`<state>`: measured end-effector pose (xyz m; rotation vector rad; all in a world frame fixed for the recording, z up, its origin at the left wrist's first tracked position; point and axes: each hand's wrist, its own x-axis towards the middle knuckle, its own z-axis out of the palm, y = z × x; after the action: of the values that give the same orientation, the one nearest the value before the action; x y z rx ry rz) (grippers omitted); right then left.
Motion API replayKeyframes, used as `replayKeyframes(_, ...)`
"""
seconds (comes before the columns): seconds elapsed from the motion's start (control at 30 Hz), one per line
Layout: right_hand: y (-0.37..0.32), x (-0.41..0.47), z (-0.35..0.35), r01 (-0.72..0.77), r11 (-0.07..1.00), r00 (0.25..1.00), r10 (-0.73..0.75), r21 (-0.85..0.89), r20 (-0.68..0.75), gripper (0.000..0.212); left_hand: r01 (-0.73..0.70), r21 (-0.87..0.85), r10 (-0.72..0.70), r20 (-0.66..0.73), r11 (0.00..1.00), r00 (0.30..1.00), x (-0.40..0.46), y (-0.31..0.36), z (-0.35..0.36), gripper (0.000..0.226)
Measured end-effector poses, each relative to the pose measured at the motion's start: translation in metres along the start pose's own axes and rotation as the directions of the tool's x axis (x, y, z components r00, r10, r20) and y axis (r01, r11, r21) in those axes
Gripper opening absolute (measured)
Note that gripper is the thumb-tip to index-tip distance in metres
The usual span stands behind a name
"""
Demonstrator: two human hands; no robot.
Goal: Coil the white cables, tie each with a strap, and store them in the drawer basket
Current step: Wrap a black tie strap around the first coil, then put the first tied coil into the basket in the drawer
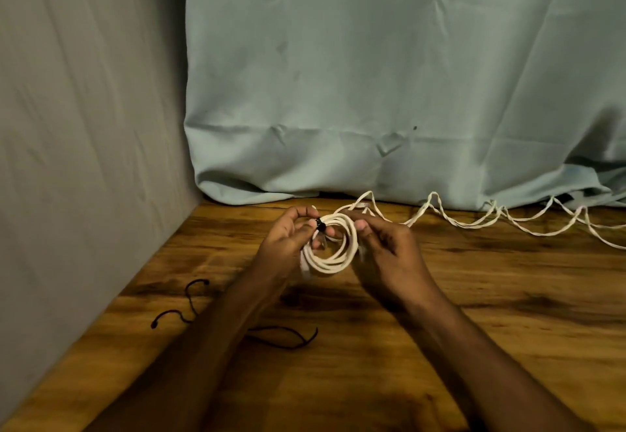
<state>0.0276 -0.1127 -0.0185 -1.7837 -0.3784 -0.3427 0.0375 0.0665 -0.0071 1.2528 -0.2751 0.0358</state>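
A person's two hands hold a coiled white cable (330, 245) just above a wooden table (474, 313), mid-table and toward its far edge, as a black strap (320, 225) is cinched around the top of the coil. The left hand (288, 238) pinches the strap between thumb and fingertips at the coil's upper left; the right hand (382, 245) grips the loops on the right side, fingers curled to keep them stacked. The tying step appears to be in hand, with the strap already around the bundle but seemingly not yet finished. A second white cable (508, 218) lies loose along the far right of the table, touching the foot of a pale green cloth (372, 76) hung behind, and two spare black straps (189, 303) lie at near left, one partly under the left forearm. No drawer or basket is in view. Next, by the look of it, the strap must be pulled snug without the loops springing apart, then the bundle carried off to storage and the loose cable coiled.
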Motion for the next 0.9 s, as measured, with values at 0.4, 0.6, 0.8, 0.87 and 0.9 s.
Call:
replayKeyframes(0.4, 0.006, 0.005, 0.000, -0.176, 0.835, 0.965, 0.251, 0.521, -0.076, 0.028, -0.247, 0.580, 0.297, 0.010, 0.776, 0.955, -0.007, 0.003, -0.011, 0.030)
replayKeyframes(0.6, 0.005, 0.001, 0.001, -0.116, 0.892, 0.955, 0.222, 0.437, -0.199, 0.029, -0.062, 0.404, 0.146, -0.180, 0.913, 0.973, -0.012, -0.006, -0.012, 0.028)
replayKeyframes(0.8, 0.010, -0.006, 0.010, -0.040, 0.971, 0.953, 0.108, 0.236, -0.284, 0.027, -0.055, 0.381, 0.161, -0.252, 0.923, 0.954, -0.011, -0.023, -0.002, 0.023)
replayKeyframes(0.87, 0.010, -0.008, 0.013, -0.034, 0.985, 0.957, 0.080, 0.167, -0.277, 0.028, -0.048, 0.416, 0.172, -0.268, 0.908, 0.948, -0.008, -0.026, -0.004, 0.025)
replayKeyframes(0.9, 0.009, -0.009, 0.013, -0.033, 0.990, 0.962, 0.068, 0.135, -0.266, 0.029, -0.052, 0.439, 0.183, -0.263, 0.897, 0.947, -0.006, -0.027, -0.006, 0.027)
